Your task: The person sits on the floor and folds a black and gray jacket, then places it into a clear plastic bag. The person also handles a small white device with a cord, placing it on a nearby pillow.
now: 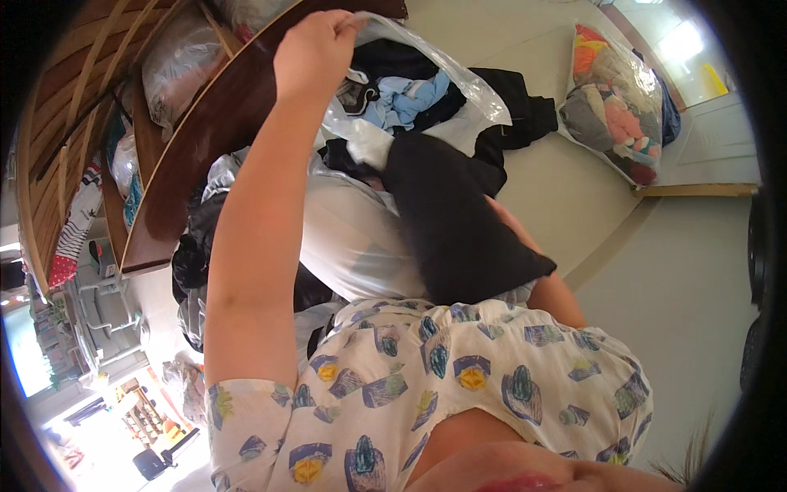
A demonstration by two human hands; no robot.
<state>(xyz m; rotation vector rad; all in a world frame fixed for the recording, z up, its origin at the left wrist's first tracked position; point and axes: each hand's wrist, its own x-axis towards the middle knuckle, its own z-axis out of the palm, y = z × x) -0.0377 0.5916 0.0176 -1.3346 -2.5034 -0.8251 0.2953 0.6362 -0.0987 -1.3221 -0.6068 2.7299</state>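
Observation:
My left hand (320, 52) pinches the rim of a clear plastic bag (489, 101) and holds its mouth wide. Inside the bag lie a crumpled light-blue garment (403, 98) and dark clothes (393, 58). A folded black cloth piece (452, 221), perhaps a garment, is held up just in front of my body. My right hand (507, 218) is behind it, with the fingers hidden by the fabric. Smooth pale material (350, 230) bulges below the bag's opening; whether it is part of the bag or clothing on my leg is unclear.
More black clothing (513, 111) spreads on the tiled floor beyond the bag. A filled clear bag of colourful soft items (615, 117) leans near a white door panel (713, 144). Dark garments (197, 252) heap at left beneath a curved brown wooden edge (184, 184).

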